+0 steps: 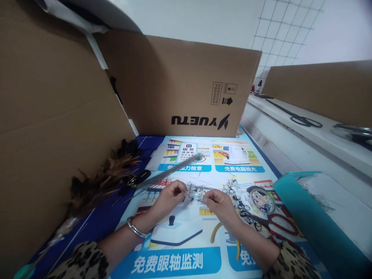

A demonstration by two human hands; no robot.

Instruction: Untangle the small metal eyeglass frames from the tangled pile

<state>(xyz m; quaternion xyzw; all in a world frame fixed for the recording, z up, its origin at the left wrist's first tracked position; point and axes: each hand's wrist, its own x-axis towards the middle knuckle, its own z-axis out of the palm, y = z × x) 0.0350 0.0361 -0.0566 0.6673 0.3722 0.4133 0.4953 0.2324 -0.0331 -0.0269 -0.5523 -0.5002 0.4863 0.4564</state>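
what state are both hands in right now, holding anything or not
Left hand: closed, pinching the left side of the tangled thin wire.
Right hand: closed, pinching that wire's right side.

The counter [210, 263] is printed blue and white with Chinese lettering [168, 263]; on it lie a bundle of thin wires [174, 168], red-handled scissors [270, 221], a round glassy object [263, 200], scattered wire pieces [231, 187] and brown feathers [112, 170].

Silvery wires [197, 191] are gleaming at the left hand [173, 193], brown-and-black feathers [102, 182] are showing left of it, a leopard-print sleeve [83, 260] behind.
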